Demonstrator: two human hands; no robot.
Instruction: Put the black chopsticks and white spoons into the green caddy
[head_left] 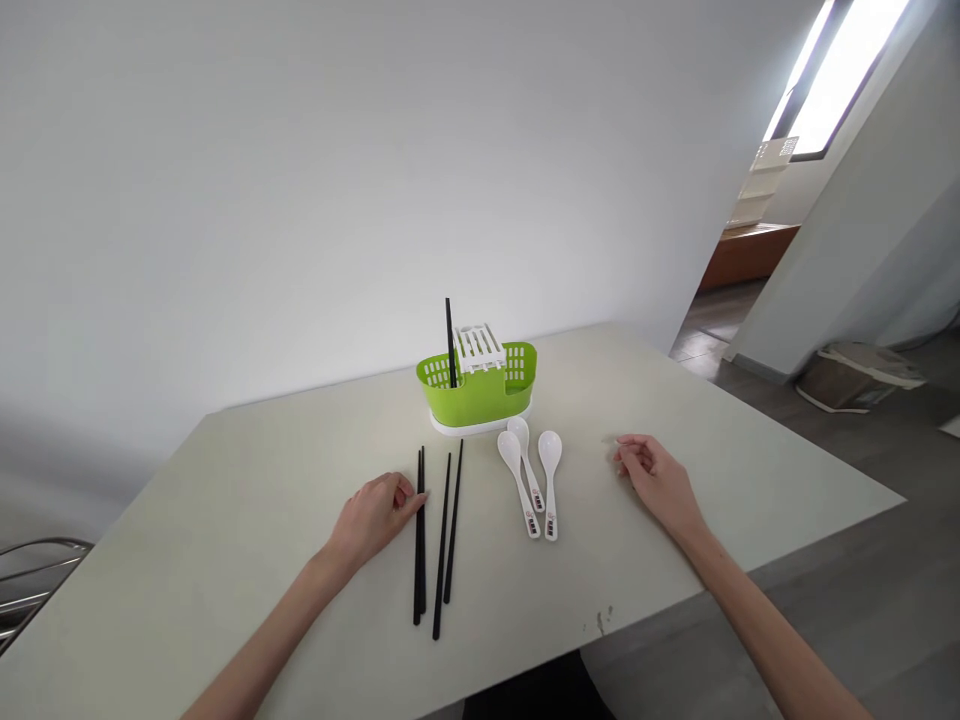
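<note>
Several black chopsticks lie lengthwise on the table. My left hand rests beside the leftmost pair of chopsticks, its fingers curled and its thumb tip over their upper part; the pair lies flat. To the right are three white spoons, bowls pointing away from me, two of them overlapping. Behind them stands a green cutlery basket with a white base, a white slatted piece on top and a black chopstick upright in its left compartment. My right hand, loosely closed with nothing visible in it, rests right of the spoons.
The pale table meets a white wall along its back edge. Dark marks are near the front edge. A metal chair frame shows at far left, and a bin-like container stands on the floor at right.
</note>
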